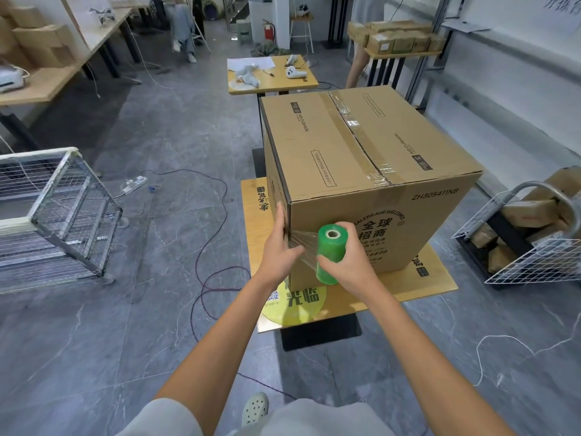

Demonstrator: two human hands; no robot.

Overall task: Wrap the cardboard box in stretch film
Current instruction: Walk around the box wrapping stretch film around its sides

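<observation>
The cardboard box is standing w/ its taped top up on a small wooden table and is taking most of the tabletop. The left hand is pressing flat against the near vertical corner of the box, fingers straight and together, pointing up, thumb spread to the right. It is touching the free end of the clear film there. The right hand is gripping the green stretch film roll, fingers and thumb curling round it. The roll is standing nearly upright just in front of the box's near side, core opening facing up. A short piece of film is stretching btw. roll and corner. At left a wire cage cart is standing on the floor and a purple cable is lying near the table. At right a wire basket is holding parcels
</observation>
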